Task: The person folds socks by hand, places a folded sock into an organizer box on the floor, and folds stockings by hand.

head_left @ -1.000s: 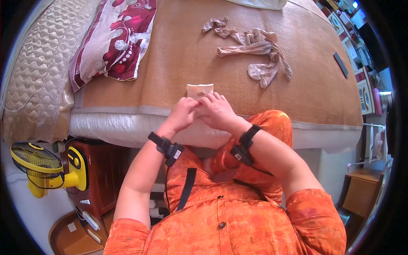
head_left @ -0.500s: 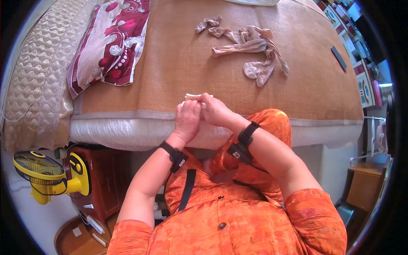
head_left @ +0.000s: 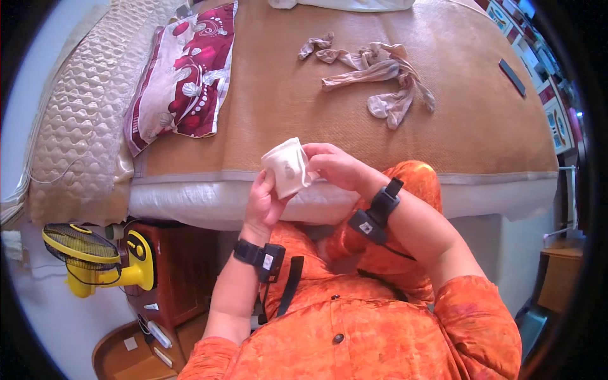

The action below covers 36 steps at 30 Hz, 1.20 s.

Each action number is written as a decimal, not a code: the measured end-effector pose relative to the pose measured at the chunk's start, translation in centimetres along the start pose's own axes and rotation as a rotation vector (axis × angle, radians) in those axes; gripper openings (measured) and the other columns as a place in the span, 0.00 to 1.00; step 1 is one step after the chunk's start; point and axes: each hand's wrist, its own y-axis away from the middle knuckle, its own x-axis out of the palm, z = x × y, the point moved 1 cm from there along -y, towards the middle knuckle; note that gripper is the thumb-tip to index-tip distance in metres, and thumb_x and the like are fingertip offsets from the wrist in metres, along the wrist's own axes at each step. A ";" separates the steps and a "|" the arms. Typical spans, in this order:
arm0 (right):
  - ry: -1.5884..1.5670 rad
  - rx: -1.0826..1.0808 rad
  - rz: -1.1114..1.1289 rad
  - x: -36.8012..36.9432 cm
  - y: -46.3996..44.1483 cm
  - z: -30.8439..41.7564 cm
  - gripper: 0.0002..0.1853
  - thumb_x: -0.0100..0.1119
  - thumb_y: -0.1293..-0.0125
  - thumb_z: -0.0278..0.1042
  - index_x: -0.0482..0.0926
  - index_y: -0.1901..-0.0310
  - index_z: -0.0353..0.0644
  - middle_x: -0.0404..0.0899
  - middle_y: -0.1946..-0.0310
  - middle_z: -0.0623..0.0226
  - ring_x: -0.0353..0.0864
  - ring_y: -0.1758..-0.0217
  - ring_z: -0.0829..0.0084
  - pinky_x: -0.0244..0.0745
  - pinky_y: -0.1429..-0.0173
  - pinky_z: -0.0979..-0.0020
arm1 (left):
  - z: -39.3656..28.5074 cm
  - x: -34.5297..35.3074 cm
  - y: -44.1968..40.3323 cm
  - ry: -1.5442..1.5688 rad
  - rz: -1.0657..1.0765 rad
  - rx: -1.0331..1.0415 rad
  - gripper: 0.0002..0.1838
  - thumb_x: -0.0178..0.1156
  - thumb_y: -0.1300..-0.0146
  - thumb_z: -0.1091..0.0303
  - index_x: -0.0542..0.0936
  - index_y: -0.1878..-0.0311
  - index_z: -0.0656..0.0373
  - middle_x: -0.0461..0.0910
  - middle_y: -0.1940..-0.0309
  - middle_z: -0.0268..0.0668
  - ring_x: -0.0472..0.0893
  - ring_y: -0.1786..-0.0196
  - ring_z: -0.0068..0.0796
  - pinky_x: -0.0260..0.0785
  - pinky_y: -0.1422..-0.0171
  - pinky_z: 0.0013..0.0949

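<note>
A small folded white cloth [head_left: 288, 170] with a greyish mark on its face is held up over the near edge of the bed. My left hand [head_left: 261, 201] grips its lower left side, thumb on the front; the other fingers are mostly behind it. At its right edge, my right hand [head_left: 335, 166] has bent fingers closed on the fabric, the fingertips partly hidden. Farther back on the woven mat [head_left: 272, 82] lie several crumpled pinkish-beige socks or stockings [head_left: 361, 75], apart from both hands.
A maroon and white patterned pillow [head_left: 183, 82] rests at the left of the bed, beside a quilted beige cover [head_left: 88, 107]. Towards the right lies a dark flat object [head_left: 512, 77]. A yellow fan [head_left: 82, 253] stands low at left near a reddish-brown cabinet [head_left: 183, 266].
The white cloth has been raised and turned, so its broad face now shows. My left hand has moved down and left, and my right hand slightly right, parting the two hands. The view has shifted slightly.
</note>
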 end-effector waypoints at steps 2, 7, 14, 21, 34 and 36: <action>-0.194 0.037 0.074 0.6 0.7 1.1 0.23 0.49 0.48 0.29 0.65 0.48 0.34 0.72 0.57 0.66 0.70 0.53 0.77 0.66 0.52 0.76 | 0.1 0.2 0.3 0.031 -0.033 0.029 0.19 0.44 0.37 0.58 0.66 0.46 0.57 0.72 0.53 0.37 0.74 0.52 0.34 0.70 0.51 0.40; 0.421 -0.323 -0.212 1.8 0.8 0.3 0.30 0.55 0.50 0.33 0.60 0.44 0.35 0.69 0.54 0.60 0.70 0.52 0.70 0.67 0.51 0.71 | 0.3 0.6 0.2 -0.059 -0.097 0.062 0.19 0.44 0.37 0.57 0.66 0.46 0.56 0.71 0.52 0.37 0.73 0.52 0.34 0.69 0.51 0.40; 1.049 -0.627 -0.497 2.7 0.8 -0.2 0.26 0.56 0.50 0.32 0.62 0.49 0.35 0.66 0.56 0.50 0.70 0.56 0.51 0.68 0.53 0.60 | 1.1 1.2 -0.5 -0.049 -0.184 0.109 0.18 0.43 0.36 0.58 0.63 0.45 0.52 0.66 0.47 0.36 0.69 0.47 0.35 0.64 0.46 0.45; 0.759 -0.509 -0.515 2.3 0.3 -0.3 0.12 0.54 0.45 0.32 0.66 0.61 0.36 0.72 0.70 0.51 0.74 0.65 0.54 0.70 0.62 0.62 | 1.2 1.1 -0.7 -0.055 -0.094 0.170 0.20 0.45 0.37 0.58 0.63 0.44 0.55 0.66 0.47 0.35 0.68 0.45 0.33 0.62 0.43 0.42; 0.601 -0.455 -0.495 3.0 0.3 -1.1 0.07 0.51 0.42 0.33 0.68 0.70 0.38 0.72 0.75 0.55 0.73 0.71 0.56 0.68 0.66 0.65 | 0.0 1.8 0.6 0.194 0.170 -0.010 0.26 0.52 0.42 0.56 0.62 0.43 0.58 0.67 0.47 0.36 0.66 0.44 0.32 0.55 0.37 0.39; 0.737 -0.542 -0.558 3.0 0.4 -0.8 0.07 0.51 0.43 0.33 0.69 0.71 0.39 0.71 0.76 0.56 0.72 0.70 0.56 0.68 0.66 0.64 | -0.1 2.3 0.7 0.175 0.164 -0.015 0.27 0.54 0.43 0.56 0.63 0.44 0.60 0.69 0.49 0.35 0.69 0.46 0.30 0.58 0.39 0.36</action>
